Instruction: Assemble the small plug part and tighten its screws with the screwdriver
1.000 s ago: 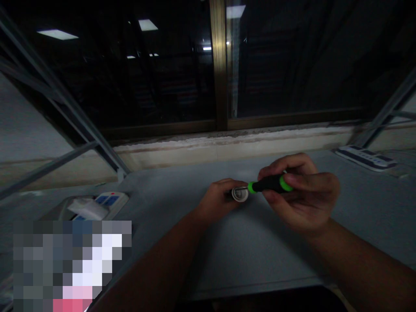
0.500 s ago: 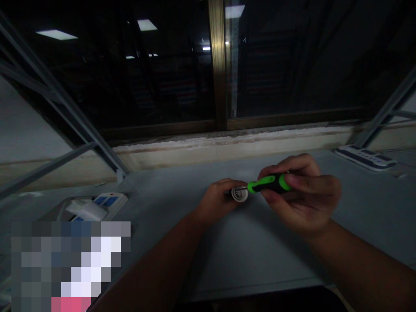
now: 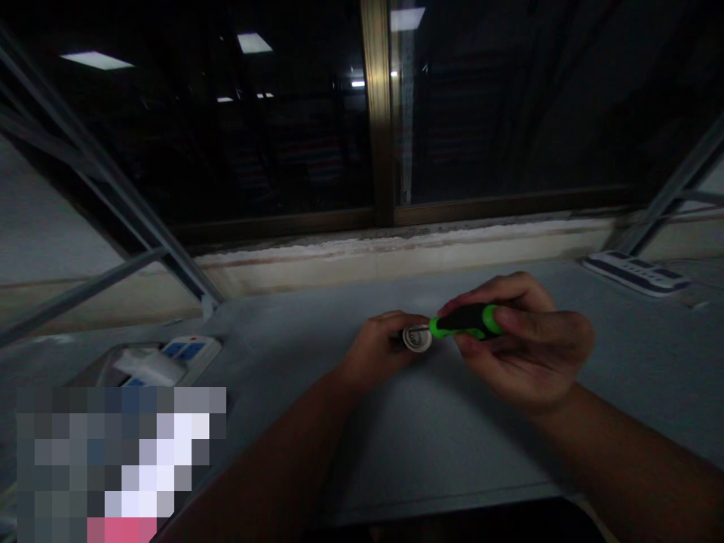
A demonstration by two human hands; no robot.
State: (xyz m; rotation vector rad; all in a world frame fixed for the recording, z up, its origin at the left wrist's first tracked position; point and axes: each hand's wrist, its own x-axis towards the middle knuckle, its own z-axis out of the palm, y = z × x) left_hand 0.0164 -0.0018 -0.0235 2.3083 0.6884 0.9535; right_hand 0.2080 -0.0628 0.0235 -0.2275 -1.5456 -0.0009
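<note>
My left hand (image 3: 376, 348) pinches a small round white part with a metal face (image 3: 417, 338) between its fingers, just above the grey tabletop (image 3: 430, 430). My right hand (image 3: 529, 343) grips a screwdriver by its black and green handle (image 3: 467, 321). The front end of the handle points at the round part, almost touching it. The shaft and tip are too small or too hidden to make out, so I cannot tell whether the tip sits in the part.
A power strip with blue switches (image 3: 192, 353) sits at the table's left, with a white item (image 3: 148, 366) against it. Another power strip (image 3: 636, 272) lies at the far right. Metal struts rise on both sides, before a dark window with a brown frame (image 3: 378, 113).
The screwdriver handle has rolled a little in my right hand's fingers and tilts slightly differently. My left hand and the round part stay almost still.
</note>
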